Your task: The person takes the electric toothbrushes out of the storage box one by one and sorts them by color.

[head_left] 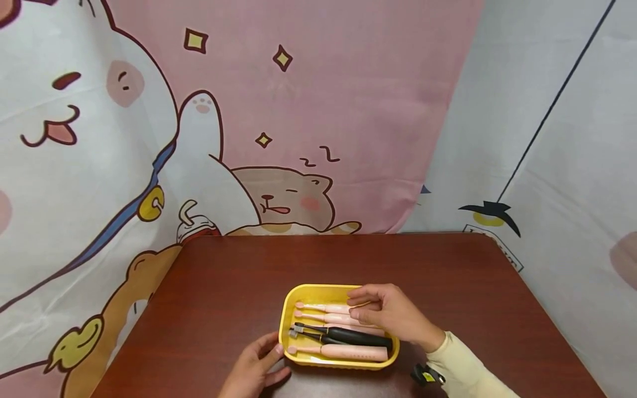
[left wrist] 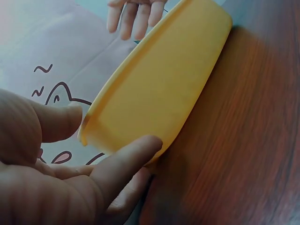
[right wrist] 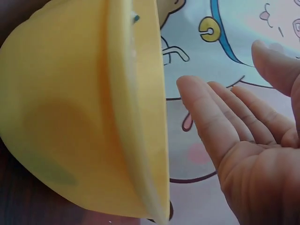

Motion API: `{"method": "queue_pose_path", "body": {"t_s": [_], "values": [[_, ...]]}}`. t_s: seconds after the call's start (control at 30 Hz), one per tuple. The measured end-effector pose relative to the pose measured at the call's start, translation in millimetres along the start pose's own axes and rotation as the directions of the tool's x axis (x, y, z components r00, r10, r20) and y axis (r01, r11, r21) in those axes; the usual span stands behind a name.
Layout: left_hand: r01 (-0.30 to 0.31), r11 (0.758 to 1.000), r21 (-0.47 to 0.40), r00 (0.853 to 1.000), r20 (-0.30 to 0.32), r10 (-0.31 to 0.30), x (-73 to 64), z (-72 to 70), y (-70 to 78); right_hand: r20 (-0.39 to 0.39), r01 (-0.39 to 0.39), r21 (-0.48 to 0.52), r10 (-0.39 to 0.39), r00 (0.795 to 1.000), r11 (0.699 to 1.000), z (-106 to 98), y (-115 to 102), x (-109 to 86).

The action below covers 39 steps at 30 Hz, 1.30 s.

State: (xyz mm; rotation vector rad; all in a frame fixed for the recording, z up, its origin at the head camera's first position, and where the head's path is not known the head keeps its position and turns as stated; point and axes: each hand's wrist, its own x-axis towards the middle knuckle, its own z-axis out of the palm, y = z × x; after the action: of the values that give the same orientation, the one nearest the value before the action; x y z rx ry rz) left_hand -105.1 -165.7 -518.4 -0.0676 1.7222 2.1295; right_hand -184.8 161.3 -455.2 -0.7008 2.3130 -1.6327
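A yellow plastic basket [head_left: 291, 354] sits on the table, holding several pink electric toothbrushes [head_left: 354, 352] and two black ones [head_left: 358, 335], laid side by side with their heads to the left. At the basket's front left corner is my left hand [head_left: 254, 365]; its fingers touch the outer wall and rim, fairly straight in the left wrist view. My right hand [head_left: 390, 312] hovers over the basket's right part, above the handle ends of the rear pink toothbrushes. In the right wrist view its fingers [right wrist: 206, 110] are extended and hold nothing.
The basket stands on a dark red-brown wooden table [head_left: 239, 276], near its front side. A cartoon-printed cloth [head_left: 358, 110] hangs behind the table and along both sides. A black wrist strap [head_left: 428, 376] shows by the right sleeve [head_left: 463, 365].
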Motion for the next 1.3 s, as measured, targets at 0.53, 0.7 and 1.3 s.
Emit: {"method": "queue_pose_path", "body": {"t_s": [0.53,0.7,1.3], "values": [[-0.017,1.000,0.001,0.999,-0.047,0.017,2.7,7.8,0.7,0.111,-0.070,-0.062,0.076,0.991,0.996,8.5,20.5,21.7],[-0.018,1.000,0.001,0.999,-0.042,0.018,2.8,9.0,1.1,0.151,-0.087,-0.054,0.094,0.984,0.995,11.8,24.7,24.4],[-0.045,0.999,0.025,0.994,-0.103,0.047,2.4,16.0,-2.1,0.275,-0.151,-0.065,0.163,0.947,0.986,21.5,25.5,38.1]]}}
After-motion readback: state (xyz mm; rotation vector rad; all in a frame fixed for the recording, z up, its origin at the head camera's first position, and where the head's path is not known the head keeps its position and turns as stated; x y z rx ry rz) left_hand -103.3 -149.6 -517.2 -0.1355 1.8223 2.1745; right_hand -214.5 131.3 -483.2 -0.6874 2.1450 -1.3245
